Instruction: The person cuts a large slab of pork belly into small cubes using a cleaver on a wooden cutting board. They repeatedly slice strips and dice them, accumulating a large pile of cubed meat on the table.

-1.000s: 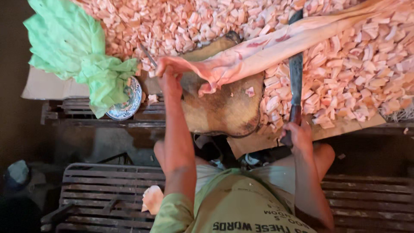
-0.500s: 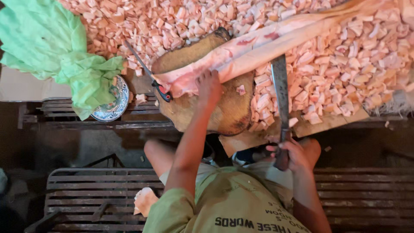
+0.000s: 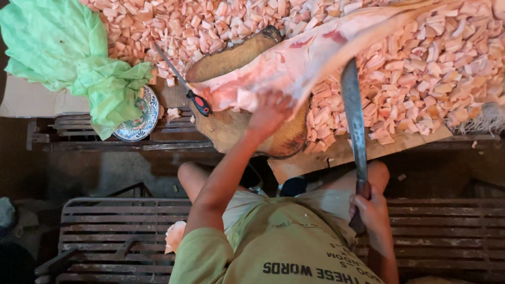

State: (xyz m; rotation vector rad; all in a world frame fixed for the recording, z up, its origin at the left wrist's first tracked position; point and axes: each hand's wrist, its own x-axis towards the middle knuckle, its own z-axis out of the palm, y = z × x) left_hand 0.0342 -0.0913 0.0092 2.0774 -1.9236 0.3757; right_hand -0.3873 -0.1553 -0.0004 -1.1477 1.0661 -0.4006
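Observation:
My left hand [image 3: 269, 113] presses down on a long pink strip of raw meat [image 3: 315, 58] that lies across a round wooden chopping block [image 3: 236, 129]. My right hand [image 3: 370, 209] grips the handle of a big long-bladed knife [image 3: 352, 105]. Its blade points away from me, just right of the strip and over the pile of pink meat cubes [image 3: 421, 68]. A small knife with a red and black handle [image 3: 184, 87] rests at the block's left edge, untouched.
A green cloth [image 3: 73, 58] covers a patterned plate [image 3: 141, 117] at the left, with cardboard [image 3: 21, 100] under it. A slatted wooden bench [image 3: 105, 231] runs below my knees. The cubes lie on a wooden board [image 3: 342, 152].
My left hand has slid right along the strip, from its left end to over the block. My right hand and the big knife have shifted slightly; the blade stays beside the strip.

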